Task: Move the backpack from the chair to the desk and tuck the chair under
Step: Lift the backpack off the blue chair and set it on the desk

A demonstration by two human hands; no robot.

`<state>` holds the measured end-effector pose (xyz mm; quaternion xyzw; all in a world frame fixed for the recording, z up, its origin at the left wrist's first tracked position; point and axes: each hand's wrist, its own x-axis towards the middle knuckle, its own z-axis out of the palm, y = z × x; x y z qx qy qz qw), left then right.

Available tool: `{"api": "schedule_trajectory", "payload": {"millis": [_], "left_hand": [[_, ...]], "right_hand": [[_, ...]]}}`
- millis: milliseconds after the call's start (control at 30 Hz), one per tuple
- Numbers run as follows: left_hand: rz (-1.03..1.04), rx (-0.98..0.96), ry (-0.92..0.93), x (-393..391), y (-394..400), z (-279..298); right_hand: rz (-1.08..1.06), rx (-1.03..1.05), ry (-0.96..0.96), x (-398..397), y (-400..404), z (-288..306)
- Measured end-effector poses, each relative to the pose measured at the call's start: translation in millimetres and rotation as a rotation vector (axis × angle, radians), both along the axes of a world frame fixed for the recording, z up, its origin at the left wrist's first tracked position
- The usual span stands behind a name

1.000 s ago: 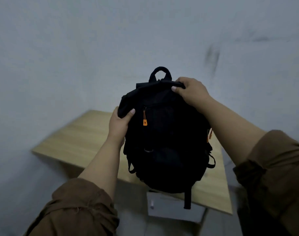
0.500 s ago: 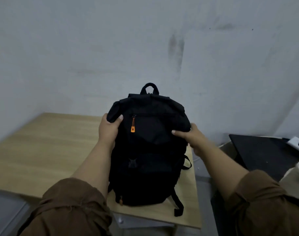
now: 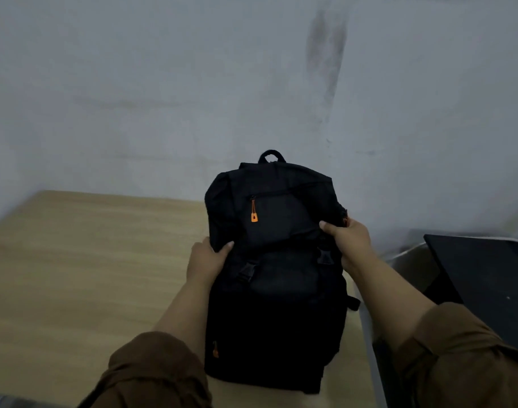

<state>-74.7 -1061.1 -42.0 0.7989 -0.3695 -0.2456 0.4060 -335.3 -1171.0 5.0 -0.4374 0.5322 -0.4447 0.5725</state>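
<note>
You are reaching both arms forward, brown sleeves pushed up to the elbows and forearms bare. Your left hand (image 3: 208, 260) is curling its fingers in with the thumb pointing right. Your right hand (image 3: 347, 238) is closing in a pinch, fingers bent, wrist angled inward.
</note>
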Motion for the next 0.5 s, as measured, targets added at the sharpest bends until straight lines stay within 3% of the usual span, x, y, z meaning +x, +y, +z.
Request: {"api": "schedule_trajectory", "payload": {"millis": [200, 500], "left_hand": [[0.015, 0.139, 0.01, 29, -76, -30], [-0.037, 0.369, 0.099, 53, -135, -89]], "right_hand": [[-0.047, 0.067, 0.074, 33, -52, -37], [0.188, 0.021, 0.584, 50, -66, -92]]}}
